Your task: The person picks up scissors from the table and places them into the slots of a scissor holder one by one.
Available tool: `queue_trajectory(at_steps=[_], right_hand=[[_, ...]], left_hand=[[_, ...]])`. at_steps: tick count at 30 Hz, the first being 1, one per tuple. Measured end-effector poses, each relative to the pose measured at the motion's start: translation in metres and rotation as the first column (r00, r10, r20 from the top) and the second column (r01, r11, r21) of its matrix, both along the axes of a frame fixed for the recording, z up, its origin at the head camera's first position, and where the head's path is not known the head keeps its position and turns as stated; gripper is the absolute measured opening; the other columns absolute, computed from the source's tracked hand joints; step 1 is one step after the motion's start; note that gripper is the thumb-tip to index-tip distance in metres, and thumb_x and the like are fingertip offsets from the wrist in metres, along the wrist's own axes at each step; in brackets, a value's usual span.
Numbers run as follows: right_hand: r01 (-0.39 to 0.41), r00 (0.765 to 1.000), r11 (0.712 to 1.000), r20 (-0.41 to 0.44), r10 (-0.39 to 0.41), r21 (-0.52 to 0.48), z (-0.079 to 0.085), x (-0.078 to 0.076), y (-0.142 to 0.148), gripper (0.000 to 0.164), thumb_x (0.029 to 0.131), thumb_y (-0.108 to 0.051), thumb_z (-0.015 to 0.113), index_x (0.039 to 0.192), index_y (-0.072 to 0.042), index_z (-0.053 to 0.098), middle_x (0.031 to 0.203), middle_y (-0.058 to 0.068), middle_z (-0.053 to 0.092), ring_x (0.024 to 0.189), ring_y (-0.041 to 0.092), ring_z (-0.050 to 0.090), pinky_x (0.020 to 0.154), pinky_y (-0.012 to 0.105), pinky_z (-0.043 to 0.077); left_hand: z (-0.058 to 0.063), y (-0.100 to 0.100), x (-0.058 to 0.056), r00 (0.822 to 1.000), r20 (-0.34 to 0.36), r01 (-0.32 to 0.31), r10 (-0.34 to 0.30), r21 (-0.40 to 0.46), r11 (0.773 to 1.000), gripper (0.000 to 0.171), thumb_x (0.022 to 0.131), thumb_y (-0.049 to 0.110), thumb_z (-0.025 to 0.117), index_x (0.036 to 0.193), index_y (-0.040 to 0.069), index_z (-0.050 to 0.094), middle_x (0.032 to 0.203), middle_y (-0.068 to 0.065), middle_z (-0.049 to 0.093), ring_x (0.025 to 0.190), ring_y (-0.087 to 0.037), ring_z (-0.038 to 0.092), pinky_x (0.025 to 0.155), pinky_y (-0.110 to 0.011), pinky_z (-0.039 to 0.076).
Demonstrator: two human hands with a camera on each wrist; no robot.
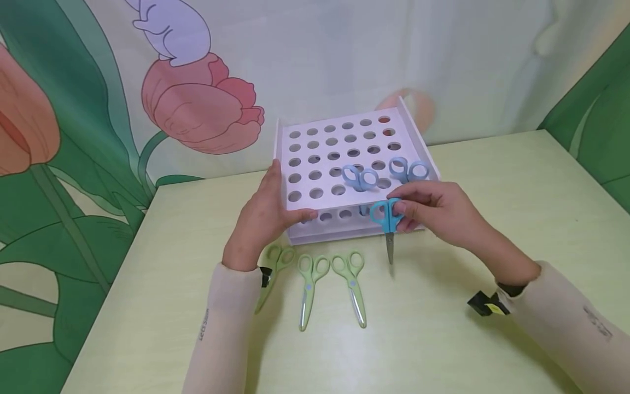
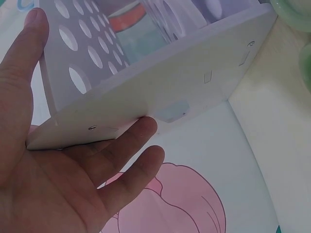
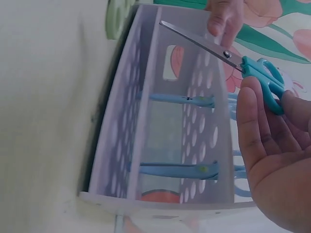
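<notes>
My left hand point(image 1: 260, 216) holds the left side of a white perforated rack point(image 1: 322, 150), thumb along its front edge. In the left wrist view the fingers point(image 2: 141, 128) lie against the outside of its side panel. My right hand point(image 1: 435, 210) pinches turquoise scissors point(image 1: 386, 216) by one handle loop, in front of the rack, with the metal blades pointing down. Two light blue scissors point(image 1: 360, 178) point(image 1: 408, 169) stand in the rack's holes near the front right. Their blades point(image 3: 182, 171) pass through the upper panel in the right wrist view.
Three green scissors point(image 1: 306, 290) point(image 1: 355, 287) point(image 1: 275, 268) lie on the pale table point(image 1: 492, 219) in front of the rack; the left sleeve partly covers the leftmost. Behind the table hangs a backdrop point(image 1: 320, 65) printed with flowers and leaves.
</notes>
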State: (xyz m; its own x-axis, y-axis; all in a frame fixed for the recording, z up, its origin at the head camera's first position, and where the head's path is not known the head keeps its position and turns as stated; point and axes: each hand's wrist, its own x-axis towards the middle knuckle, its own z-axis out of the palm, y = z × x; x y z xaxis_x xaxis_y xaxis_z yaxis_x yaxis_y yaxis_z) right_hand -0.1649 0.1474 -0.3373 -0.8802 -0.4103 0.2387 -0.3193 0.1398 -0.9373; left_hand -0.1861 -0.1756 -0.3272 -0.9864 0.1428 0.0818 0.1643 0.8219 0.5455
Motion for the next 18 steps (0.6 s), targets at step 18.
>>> queue_trajectory(at_steps=[18], right_hand=[[0.049, 0.995, 0.983, -0.079, -0.064, -0.176, 0.048, -0.007, -0.037, 0.012, 0.094, -0.001, 0.071, 0.098, 0.008, 0.065, 0.083, 0.016, 0.071, 0.071, 0.025, 0.072, 0.069, 0.036, 0.058]], left_hand=[[-0.001, 0.0, 0.0, 1.0, -0.009, 0.002, -0.002, -0.022, 1.0, 0.13, 0.077, 0.044, 0.088, 0.162, 0.006, -0.001, 0.164, -0.01, 0.022, 0.117, -0.026, 0.049, 0.092, -0.043, 0.046]])
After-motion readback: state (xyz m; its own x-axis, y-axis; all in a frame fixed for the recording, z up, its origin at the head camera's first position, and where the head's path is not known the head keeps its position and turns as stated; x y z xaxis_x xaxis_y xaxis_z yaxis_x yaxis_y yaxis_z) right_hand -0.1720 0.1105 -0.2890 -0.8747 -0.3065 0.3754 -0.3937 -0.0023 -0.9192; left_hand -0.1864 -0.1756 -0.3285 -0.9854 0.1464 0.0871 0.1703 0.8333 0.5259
